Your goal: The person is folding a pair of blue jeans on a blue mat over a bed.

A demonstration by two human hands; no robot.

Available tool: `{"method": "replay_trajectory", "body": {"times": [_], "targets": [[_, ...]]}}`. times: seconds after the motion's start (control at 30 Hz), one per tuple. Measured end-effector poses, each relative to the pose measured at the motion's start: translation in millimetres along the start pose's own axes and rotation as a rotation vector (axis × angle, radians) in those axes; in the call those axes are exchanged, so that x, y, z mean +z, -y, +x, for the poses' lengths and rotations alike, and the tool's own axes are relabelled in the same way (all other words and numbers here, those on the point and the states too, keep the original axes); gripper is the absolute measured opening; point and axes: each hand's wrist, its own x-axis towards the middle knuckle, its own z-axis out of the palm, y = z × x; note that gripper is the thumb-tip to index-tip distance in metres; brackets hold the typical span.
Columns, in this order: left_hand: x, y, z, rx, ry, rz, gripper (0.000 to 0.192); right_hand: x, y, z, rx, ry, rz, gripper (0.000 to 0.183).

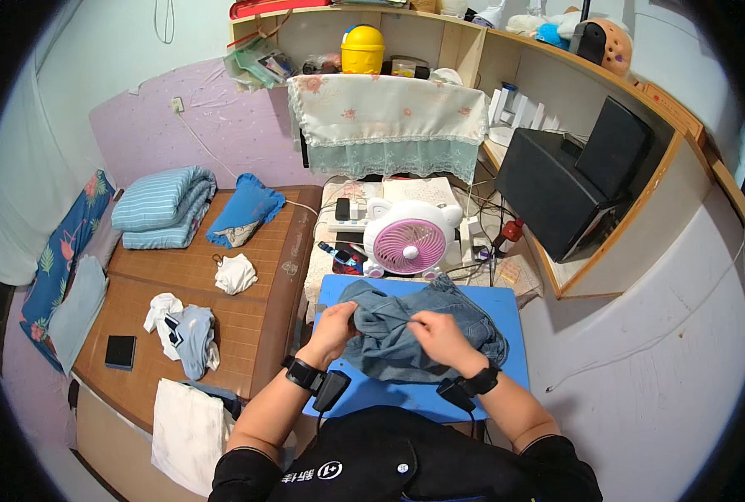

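Observation:
A crumpled pair of blue denim jeans point(466, 307) lies bunched on a blue tabletop point(372, 398) right before me. My left hand point(331, 332) pinches the cloth at its left edge, fingers partly hidden by the fold. Near the middle of the bundle, my right hand point(444, 339) grips another bit of the denim between thumb and fingers. Both wrists wear black straps with a small black device. Just behind the jeans stands a white cat-eared fan point(410, 251) with a pink grille.
To the left, a bed with a brown mat point(234, 320) bears a folded striped quilt point(165, 207), a blue pillow point(243, 210) and loose clothes point(190, 339). Cables and a power strip point(347, 219) lie behind the table. A black speaker-like box point(548, 194) sits on the right shelf.

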Motion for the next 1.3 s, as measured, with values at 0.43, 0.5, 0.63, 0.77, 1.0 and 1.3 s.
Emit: {"method": "replay_trajectory", "body": {"times": [0.43,0.5,0.63,0.77,1.0,1.3], "targets": [[24,-19,-14,0.932,-0.18,1.057,0.014,20,-45,-8,0.491,0.018,1.023,0.017],[46,-36,-22,1.184,0.151,1.084,0.011,21,-53,-4,0.448,0.047,0.991,0.017],[27,-11,-13,0.857,0.184,1.532,0.013,10,-34,-3,0.355,0.034,1.001,0.017],[12,9,-13,0.732,0.2,1.559,0.017,25,-50,-8,0.366,0.093,1.098,0.016],[8,20,-14,0.454,0.464,1.642,0.017,29,-54,-13,0.414,0.097,1.118,0.02],[15,-8,-10,0.882,0.253,1.24,0.006,-50,-90,-49,0.038,-0.132,-0.314,0.035]]}}
